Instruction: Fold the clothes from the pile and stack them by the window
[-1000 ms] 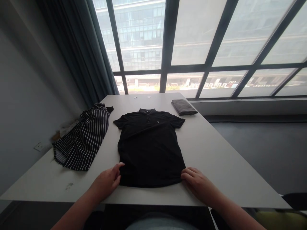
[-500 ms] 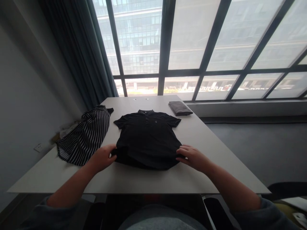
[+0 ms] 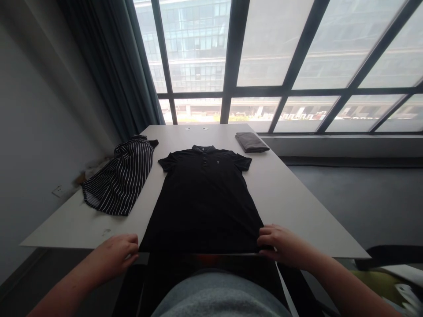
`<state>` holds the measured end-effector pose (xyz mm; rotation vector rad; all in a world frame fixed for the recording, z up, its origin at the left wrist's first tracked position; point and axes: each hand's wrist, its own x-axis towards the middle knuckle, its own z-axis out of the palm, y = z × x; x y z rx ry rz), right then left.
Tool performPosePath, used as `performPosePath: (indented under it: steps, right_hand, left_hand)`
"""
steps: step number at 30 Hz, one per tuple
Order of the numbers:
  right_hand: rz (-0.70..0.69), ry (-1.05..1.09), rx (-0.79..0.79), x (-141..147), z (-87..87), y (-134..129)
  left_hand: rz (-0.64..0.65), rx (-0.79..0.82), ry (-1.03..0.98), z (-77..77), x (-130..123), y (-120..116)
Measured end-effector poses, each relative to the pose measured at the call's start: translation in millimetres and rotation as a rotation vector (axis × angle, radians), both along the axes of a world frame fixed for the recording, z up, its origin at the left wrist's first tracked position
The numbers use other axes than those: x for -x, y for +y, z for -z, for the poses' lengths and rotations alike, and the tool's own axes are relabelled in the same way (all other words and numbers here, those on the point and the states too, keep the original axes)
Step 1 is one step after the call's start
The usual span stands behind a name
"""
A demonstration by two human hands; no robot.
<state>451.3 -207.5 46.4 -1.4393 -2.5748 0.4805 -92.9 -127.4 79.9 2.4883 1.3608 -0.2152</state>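
Note:
A black short-sleeved polo shirt [image 3: 205,198] lies flat and face up on the white table, collar at the far end and hem along the near edge. My left hand [image 3: 114,256] is closed at the hem's left corner, fingertips and thumb pinching the cloth's edge. At the right corner, my right hand [image 3: 280,243] has its fingers curled over the hem with the thumb below. The fabric between them is spread smooth, and a small logo shows on the chest.
Left of the polo lies a black-and-white striped garment [image 3: 124,180], partly bunched. A folded grey-brown cloth [image 3: 251,142] sits at the table's [image 3: 297,211] far right. Behind are a dark curtain [image 3: 122,66] and large windows. A dark chair part [image 3: 393,255] stands at the lower right.
Both hands have drawn the hem toward me and apart, down to the table's near edge. The gathered lower part of the polo now lies stretched flat. The camera view has shifted slightly.

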Motion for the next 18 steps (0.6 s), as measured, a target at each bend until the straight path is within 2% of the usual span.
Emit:
performPosePath:
  steps: [3, 6, 8, 11, 13, 15, 18]
  right_hand:
    - [0.032, 0.021, -0.034, 5.2, -15.9, 15.8]
    - [0.095, 0.042, -0.165, 27.3, -25.6, 50.6]
    - [0.104, 0.077, -0.239, 45.0, -19.5, 78.6]
    - [0.156, 0.058, -0.249, 59.9, 7.5, 114.7]
    - [0.197, -0.019, -0.158, 58.5, 29.3, 129.1]
    - [0.221, -0.080, -0.075, 51.2, 47.0, 135.0]
    - [0.220, -0.092, -0.044, 40.7, 61.6, 133.6]
  left_hand:
    - [0.037, -0.124, -0.076, -9.3, -25.0, 9.6]
    - [0.107, -0.258, -0.165, -5.5, -75.2, 33.2]
    - [0.161, -0.301, -0.226, 7.2, -109.8, 53.7]
    - [0.141, -0.317, -0.222, 36.0, -139.6, 83.4]
    - [0.050, -0.269, -0.156, 56.3, -139.3, 96.8]
    - [-0.021, -0.221, -0.099, 73.9, -126.8, 102.0]
    - [-0.037, -0.216, -0.085, 90.8, -102.1, 96.4]
